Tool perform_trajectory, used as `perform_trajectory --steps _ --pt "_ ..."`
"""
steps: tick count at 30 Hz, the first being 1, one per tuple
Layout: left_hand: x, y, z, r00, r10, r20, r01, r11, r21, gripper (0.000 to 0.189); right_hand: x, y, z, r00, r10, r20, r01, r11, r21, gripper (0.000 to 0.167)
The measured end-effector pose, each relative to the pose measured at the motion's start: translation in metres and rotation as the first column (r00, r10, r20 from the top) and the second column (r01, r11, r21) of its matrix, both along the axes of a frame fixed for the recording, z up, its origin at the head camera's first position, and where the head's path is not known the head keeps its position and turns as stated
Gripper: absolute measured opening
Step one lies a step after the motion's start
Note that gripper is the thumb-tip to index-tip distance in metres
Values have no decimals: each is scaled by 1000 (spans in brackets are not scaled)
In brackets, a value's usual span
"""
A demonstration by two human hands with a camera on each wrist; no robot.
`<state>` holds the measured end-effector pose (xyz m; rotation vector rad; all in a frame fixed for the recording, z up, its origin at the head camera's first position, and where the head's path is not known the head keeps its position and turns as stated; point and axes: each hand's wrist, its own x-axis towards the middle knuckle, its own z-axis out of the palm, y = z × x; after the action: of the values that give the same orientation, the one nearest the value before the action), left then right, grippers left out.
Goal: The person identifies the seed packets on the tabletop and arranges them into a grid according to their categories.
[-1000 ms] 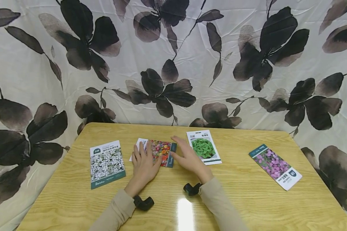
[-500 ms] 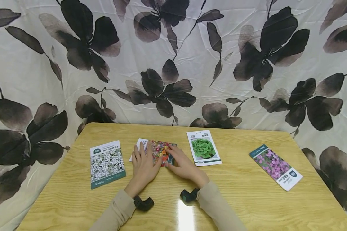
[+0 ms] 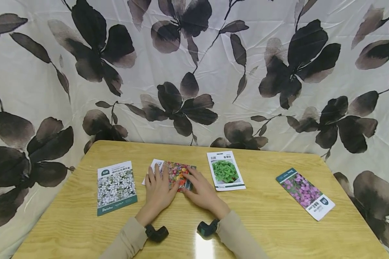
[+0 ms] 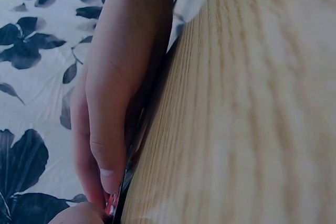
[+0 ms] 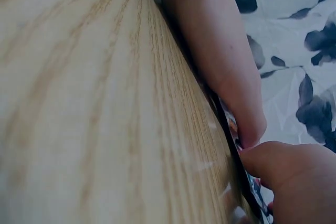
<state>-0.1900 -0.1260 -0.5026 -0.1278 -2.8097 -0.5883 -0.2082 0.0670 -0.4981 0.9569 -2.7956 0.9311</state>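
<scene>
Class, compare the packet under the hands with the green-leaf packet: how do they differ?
Picture: the colourful-flower packet shows mixed bright flowers; the leaf packet shows green leaves.
Pose: the colourful-flower packet lies sideways, its long side across the table; the leaf packet's long side runs roughly front to back.
Contact: the left hand and right hand rest on the colourful-flower packet; neither touches the leaf packet.
Shared: both lie on the table.

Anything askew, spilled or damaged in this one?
Two packets look askew: the purple-flower packet lies diagonally, its print upside down, and the multicoloured packet lies sideways, partly covered. The white-flower packet and green-leaf packet read right way up. No spill or damage shows.
</scene>
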Motion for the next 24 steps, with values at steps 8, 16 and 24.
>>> perform_trajectory --steps 8,16,24 --pt "-2 -2 0 1000 -16 23 17 1000 -13 80 0 -2 0 1000 -28 4 28 998 54 59" --pt "-3 -2 3 999 -17 35 18 999 -45 80 0 -3 2 999 -24 -30 25 998 49 59" --pt "-3 0 3 998 -25 66 28 999 -45 81 2 -1 -1 999 -35 -35 37 998 48 59"
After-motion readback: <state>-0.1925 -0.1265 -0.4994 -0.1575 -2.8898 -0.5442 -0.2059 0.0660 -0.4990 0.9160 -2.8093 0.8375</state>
